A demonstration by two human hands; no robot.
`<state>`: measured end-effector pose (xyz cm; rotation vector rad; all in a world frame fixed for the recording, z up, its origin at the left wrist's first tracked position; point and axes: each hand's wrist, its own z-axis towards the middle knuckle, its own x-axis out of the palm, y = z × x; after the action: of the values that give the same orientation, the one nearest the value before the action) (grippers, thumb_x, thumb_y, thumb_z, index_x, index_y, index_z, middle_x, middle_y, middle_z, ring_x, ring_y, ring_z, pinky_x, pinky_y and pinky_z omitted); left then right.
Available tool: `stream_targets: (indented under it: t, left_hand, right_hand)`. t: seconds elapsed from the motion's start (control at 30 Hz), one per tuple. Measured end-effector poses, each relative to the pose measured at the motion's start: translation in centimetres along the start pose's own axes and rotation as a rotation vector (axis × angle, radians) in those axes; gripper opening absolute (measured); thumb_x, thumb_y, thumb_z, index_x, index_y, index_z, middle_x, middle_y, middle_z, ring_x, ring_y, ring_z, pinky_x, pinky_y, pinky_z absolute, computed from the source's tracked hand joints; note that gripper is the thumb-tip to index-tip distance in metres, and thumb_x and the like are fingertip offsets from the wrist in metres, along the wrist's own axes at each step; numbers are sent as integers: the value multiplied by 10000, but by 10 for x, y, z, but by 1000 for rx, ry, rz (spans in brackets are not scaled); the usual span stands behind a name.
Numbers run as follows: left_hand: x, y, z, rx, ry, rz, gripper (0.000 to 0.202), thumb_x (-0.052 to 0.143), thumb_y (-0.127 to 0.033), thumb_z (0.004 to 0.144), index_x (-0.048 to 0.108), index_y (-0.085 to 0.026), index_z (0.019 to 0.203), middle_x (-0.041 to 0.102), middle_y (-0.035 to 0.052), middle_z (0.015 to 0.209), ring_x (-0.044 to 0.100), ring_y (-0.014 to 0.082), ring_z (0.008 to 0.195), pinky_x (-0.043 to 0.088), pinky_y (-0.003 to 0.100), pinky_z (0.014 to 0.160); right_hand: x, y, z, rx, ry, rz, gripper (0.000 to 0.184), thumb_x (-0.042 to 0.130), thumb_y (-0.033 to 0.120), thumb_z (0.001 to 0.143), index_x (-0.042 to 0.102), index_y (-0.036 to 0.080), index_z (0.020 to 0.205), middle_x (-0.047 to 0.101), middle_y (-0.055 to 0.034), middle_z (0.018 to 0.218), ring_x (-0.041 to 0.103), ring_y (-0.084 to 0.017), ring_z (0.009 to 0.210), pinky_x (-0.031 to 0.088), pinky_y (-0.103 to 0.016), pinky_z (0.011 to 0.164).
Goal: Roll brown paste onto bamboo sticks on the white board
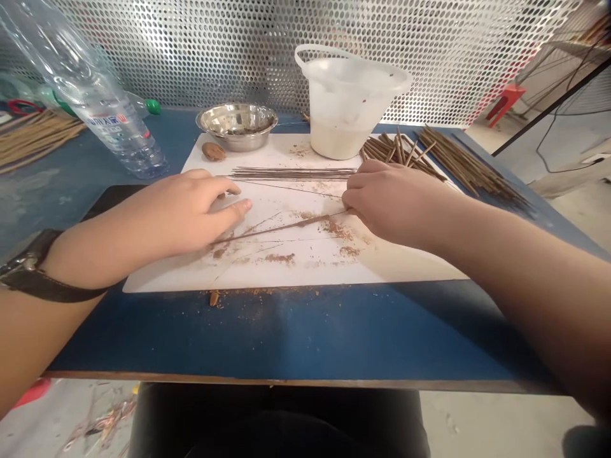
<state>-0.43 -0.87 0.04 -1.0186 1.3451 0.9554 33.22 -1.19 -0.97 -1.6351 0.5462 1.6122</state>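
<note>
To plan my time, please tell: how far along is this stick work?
Done: a pile of brown coated sticks lies far right. In hand: the right hand presses one coated stick on the white board, left hand beside it. Remaining: a row of thin bare sticks and a lump of brown paste.

L hand (pixel 184 212) splayed, R hand (pixel 394 203) curled

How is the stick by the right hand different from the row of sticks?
The stick is thicker and crusted brown; the row of sticks is thinner and darker. The stick lies slanted, touching the right hand; the row lies straight. Both lie on the white board.
</note>
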Motion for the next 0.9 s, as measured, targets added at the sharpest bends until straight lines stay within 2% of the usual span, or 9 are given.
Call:
stream_targets:
  t: [0.1,0.23,0.3,0.37,0.43,0.5,0.57,0.63,0.9]
  left_hand:
    - [1,-1,2,-11,-44,-59,680,372,-755,1033,784,-292,1312,751,148,1309,700,396,1222,543,525,1020]
    - [2,0,3,0,-64,-141,610,491,-728,1009,809,-305,1313,784,133,1253,717,387,1149,551,533,1023]
    - [4,1,3,17,-73,-146,576,510,-715,1016,814,-317,1300,798,117,1210,729,375,1130,558,512,1009]
    - [4,1,3,27,-84,-131,551,496,-692,1036,816,-312,1273,808,105,1177,737,363,1116,562,491,984]
    - [3,-1,2,30,-82,-120,541,463,-662,1062,808,-284,1237,811,99,1169,733,345,1101,552,471,951]
    - [2,-3,1,38,-65,-120,540,433,-637,1085,786,-249,1210,807,99,1194,721,323,1098,531,453,914]
    - [0,-5,0,41,-55,-124,544,420,-627,1095,766,-222,1206,796,108,1228,711,309,1102,509,442,890]
    - [-1,-7,0,31,-59,-130,552,421,-630,1095,758,-211,1220,790,116,1237,709,306,1096,496,437,878]
    - [-5,-11,0,4,-41,-140,598,388,-674,1095,736,-201,1204,769,117,1188,687,312,1076,464,430,854]
  right_hand:
    - [-18,18,3,-99,99,-82,382,474,14,975,831,142,1018,785,-165,1017,664,-314,1078,514,-443,869]
    - [-27,34,6,-26,140,-86,357,490,8,953,823,131,988,787,-182,1023,703,-336,1035,539,-442,791]
    - [-27,46,7,8,123,-13,350,486,80,1011,830,113,1062,803,-209,1108,731,-355,1068,579,-469,827]
    - [-26,65,6,-45,46,128,394,481,196,1080,795,76,1285,778,-246,1346,726,-384,1245,602,-518,979]
    - [-23,87,5,-177,-35,285,566,499,356,1125,627,20,1561,590,-278,1661,560,-416,1547,511,-566,1216]
    - [-20,108,3,-275,-25,396,830,527,577,1123,459,-27,1688,390,-297,1798,347,-437,1699,362,-599,1355]
    - [-17,122,1,-314,33,474,1049,524,743,1084,354,-65,1731,275,-317,1829,222,-447,1740,262,-615,1403]
    - [-14,128,0,-309,88,520,1140,499,816,1060,308,-75,1745,230,-321,1830,175,-445,1749,218,-630,1415]
    - [-4,116,15,-259,68,506,1142,401,854,1066,316,-60,1745,233,-325,1813,169,-437,1748,134,-707,1411]
